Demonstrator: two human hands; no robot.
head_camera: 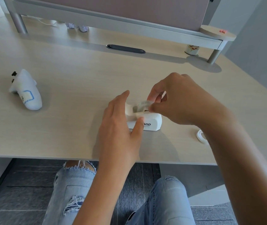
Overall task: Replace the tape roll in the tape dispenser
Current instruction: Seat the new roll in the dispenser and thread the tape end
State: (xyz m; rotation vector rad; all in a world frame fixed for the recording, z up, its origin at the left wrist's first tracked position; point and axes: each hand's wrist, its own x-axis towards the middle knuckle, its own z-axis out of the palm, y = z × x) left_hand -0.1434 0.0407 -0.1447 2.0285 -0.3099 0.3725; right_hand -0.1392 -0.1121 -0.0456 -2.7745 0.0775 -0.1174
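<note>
A white tape dispenser [152, 122] with dark lettering on its side stands on the wooden desk [74, 75], near the front edge. My left hand [119, 125] rests against its left end, thumb pressed on the near side, steadying it. My right hand [176, 99] is above the dispenser's open well, with fingers pinched on a clear tape roll [143, 104] that sits partly inside the well. A second white ring-shaped roll [201, 136] lies flat on the desk to the right, partly hidden behind my right forearm.
A white plush toy [26, 90] lies at the desk's left. A raised grey shelf [113, 18] runs along the back, with a small printed cup [191, 49] under its right end and a dark cable slot [125, 48] in front. My knees are below the desk edge.
</note>
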